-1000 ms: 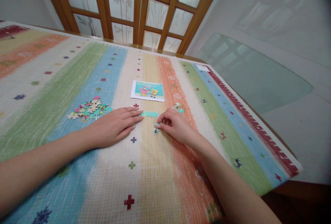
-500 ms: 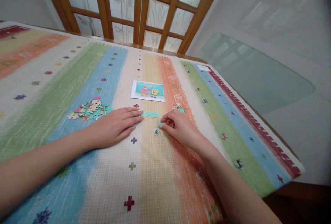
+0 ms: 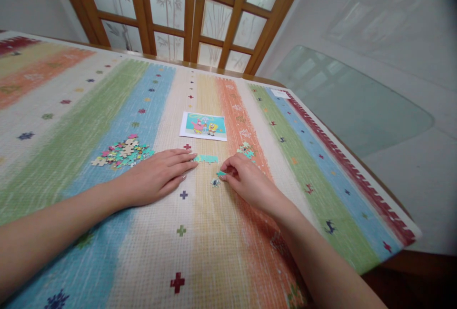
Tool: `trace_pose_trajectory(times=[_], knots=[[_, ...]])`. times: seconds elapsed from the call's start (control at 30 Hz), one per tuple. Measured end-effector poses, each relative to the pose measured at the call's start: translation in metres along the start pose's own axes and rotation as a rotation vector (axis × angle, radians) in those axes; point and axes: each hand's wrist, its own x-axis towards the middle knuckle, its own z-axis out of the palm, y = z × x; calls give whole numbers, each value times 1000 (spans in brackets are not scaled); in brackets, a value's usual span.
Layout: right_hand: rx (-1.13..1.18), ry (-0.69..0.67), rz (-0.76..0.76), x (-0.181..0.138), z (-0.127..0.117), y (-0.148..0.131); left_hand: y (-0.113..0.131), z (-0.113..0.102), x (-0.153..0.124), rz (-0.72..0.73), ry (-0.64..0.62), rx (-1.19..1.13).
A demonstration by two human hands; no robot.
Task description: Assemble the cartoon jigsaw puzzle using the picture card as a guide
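My left hand [image 3: 160,175] lies flat on the cloth, its fingertips at the left end of a short joined strip of turquoise puzzle pieces [image 3: 207,158]. Between thumb and forefinger, my right hand [image 3: 246,178] pinches a turquoise puzzle piece [image 3: 221,174], just below the strip's right end and apart from it. Close under that piece lies a small puzzle piece with a dark eye-like mark [image 3: 215,183]. Beyond the left hand is a heap of mixed puzzle pieces [image 3: 124,152]. A few more loose pieces [image 3: 246,149] lie past the right hand, which partly hides them.
A printed cartoon picture card [image 3: 203,126] lies flat beyond the strip. A striped tablecloth [image 3: 150,252] covers the table, with a small white paper [image 3: 281,94] near its far right edge. Wooden doors with glass panes [image 3: 193,18] stand behind the table.
The turquoise piece in my right hand has shifted slightly down, a little farther from the strip, and tilted. My left hand stays in place.
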Motion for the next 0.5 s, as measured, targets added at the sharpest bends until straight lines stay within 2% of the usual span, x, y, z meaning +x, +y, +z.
trace_pose_trajectory(times=[0.2,0.5], knots=[[63,-33,16,1,-3,-2,1,-2,0,-2,-12,2],[183,136,17,11,6,0,0,-1,0,-3,-19,12]])
